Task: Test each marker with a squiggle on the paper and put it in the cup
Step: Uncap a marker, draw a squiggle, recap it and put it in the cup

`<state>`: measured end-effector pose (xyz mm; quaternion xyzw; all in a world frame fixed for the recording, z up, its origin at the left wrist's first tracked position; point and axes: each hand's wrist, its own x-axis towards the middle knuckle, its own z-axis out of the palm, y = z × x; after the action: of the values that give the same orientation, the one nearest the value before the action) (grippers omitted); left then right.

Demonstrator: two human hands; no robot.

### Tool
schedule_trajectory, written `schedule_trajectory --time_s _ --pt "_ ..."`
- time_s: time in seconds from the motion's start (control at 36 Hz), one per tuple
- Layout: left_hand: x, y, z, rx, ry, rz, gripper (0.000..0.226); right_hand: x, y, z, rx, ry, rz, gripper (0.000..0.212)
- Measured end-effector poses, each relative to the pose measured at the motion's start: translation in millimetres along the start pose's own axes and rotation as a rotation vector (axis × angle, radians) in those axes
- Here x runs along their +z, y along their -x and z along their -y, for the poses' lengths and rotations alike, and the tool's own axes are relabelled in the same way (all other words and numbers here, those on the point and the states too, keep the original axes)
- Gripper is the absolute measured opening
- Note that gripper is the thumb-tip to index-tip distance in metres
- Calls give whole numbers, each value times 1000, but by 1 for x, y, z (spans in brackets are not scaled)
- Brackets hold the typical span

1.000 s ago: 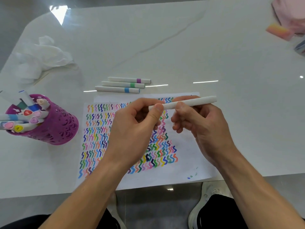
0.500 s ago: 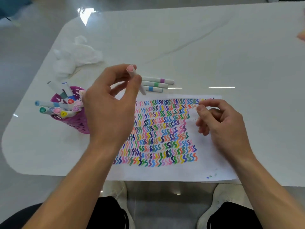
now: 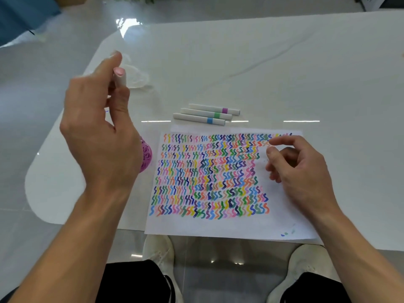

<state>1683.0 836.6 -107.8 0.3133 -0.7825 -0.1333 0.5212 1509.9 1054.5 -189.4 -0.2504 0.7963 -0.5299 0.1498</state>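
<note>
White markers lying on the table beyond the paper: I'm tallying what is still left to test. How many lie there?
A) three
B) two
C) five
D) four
A: three white markers lie side by side on the glossy white table, just past the far edge of the squiggle-covered sheet of paper. They are banded purple, green and blue.

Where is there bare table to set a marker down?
Bare: the white table right of the squiggle-covered paper sheet and beyond the three white markers. Crowded: the left, where the left hand holds a pink-capped marker by the magenta lattice cup.
</note>
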Motion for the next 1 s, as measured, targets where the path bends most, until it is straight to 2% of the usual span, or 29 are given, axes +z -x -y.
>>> schedule_trajectory --time_s 0.22,0.42,0.56,1.0 --pt "4 3 9 -62 -120 126 39 1 -2 -2 17 -2 -9 9" --pt "4 6 7 -116 -301 260 33 -2 -5 0 48 -53 -24 13" --pt "4 6 5 -135 -452 299 31 -3 -6 1 65 -72 -43 14" --pt "4 10 1 -127 -574 373 30 -2 -3 1 42 -37 -27 12"
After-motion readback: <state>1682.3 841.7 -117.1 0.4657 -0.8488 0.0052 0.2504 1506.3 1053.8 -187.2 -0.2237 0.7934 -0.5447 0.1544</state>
